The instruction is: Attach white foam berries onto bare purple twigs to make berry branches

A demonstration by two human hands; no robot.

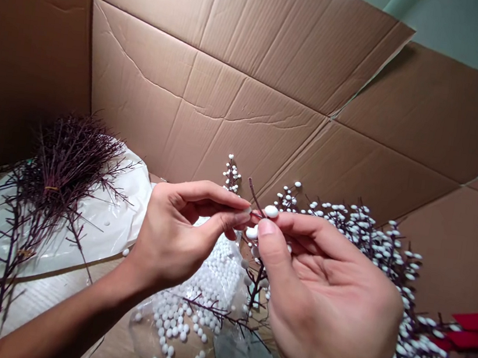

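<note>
Between the thumb and fingers of my right hand [322,284] is a dark artificial twig [255,196] bearing white foam balls [271,211]. My left hand [186,225] is closed in a pinch at the end of a side shoot of this twig, close to the right fingertips. What lies between the left fingertips is hidden. Below the hands, many loose white foam balls [222,271] spill from a clear plastic bag [144,331]. A bare dark twig [225,316] lies across them.
At the left, a bundle of bare dark twigs [70,157] rests on a white plastic bag [119,222]. Twigs covered in white balls [355,229] are heaped at the right. Cardboard walls [216,82] enclose the back, and red strips [474,330] show at the right edge.
</note>
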